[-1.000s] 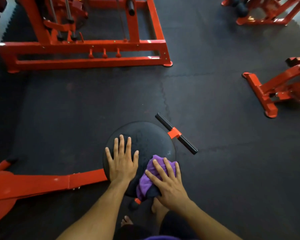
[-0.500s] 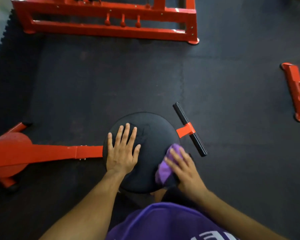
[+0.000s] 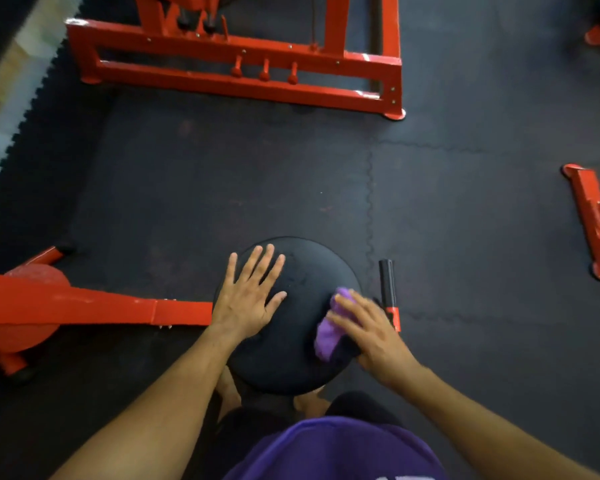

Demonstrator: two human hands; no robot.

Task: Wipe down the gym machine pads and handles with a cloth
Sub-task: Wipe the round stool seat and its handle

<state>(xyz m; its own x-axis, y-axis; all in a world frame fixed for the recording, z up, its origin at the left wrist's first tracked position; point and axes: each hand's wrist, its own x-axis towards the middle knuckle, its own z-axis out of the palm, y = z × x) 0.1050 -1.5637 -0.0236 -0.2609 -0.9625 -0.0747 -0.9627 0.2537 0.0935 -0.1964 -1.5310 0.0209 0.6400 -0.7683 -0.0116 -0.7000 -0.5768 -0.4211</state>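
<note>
A round black pad (image 3: pixel 302 271) sits on a red machine arm (image 3: pixel 118 308) low in the middle of the view. My left hand (image 3: pixel 246 296) lies flat on the pad's left half with fingers spread. My right hand (image 3: pixel 368 329) presses a bunched purple cloth (image 3: pixel 328 332) against the pad's right rim, its fingers stretched over the cloth and blurred by motion. Just right of the pad stands a short black handle (image 3: pixel 386 278) on a red bracket (image 3: pixel 394 315).
A large red machine frame (image 3: pixel 243 76) stands on the black rubber floor mat (image 3: pixel 222 188) at the back. Another red machine foot (image 3: pixel 593 220) is at the right edge. The mat's toothed border (image 3: pixel 21 133) runs along the left. My bare feet show under the pad.
My right hand has slid the cloth from the pad's near side round to its right rim. The view tilted and shifted; my left hand stays flat on the pad.
</note>
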